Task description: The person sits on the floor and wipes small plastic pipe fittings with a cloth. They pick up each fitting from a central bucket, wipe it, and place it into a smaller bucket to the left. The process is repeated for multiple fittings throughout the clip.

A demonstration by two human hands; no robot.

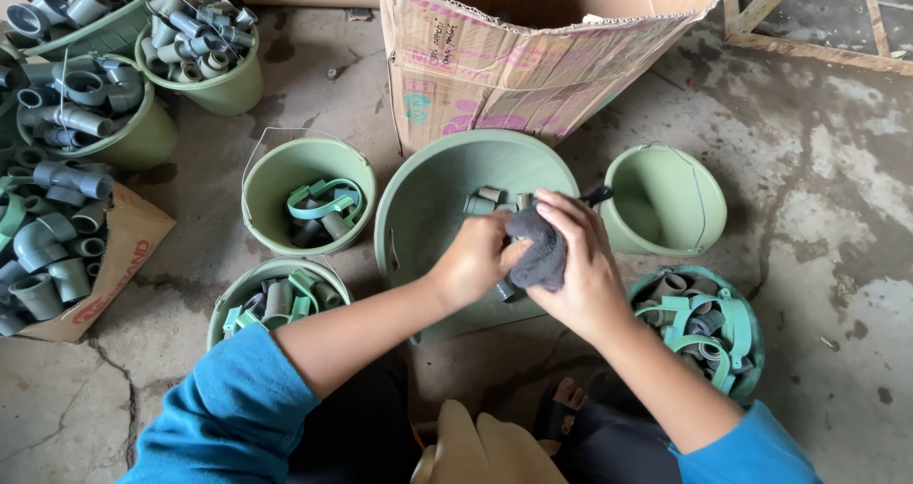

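Right hand [582, 265] clutches dark cloth [538, 249] over big green basin [428, 199], left hand [473, 261] pinching a mostly hidden grey fitting [507, 290] beneath it.

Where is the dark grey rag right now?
In the head view, the dark grey rag is held in the right hand at centre frame, over the large tilted green basin, with the left hand touching it.

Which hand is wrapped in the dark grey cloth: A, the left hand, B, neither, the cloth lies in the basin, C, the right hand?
C: the right hand holds the dark grey cloth against a pipe fitting that the left hand grips, over the green basin.
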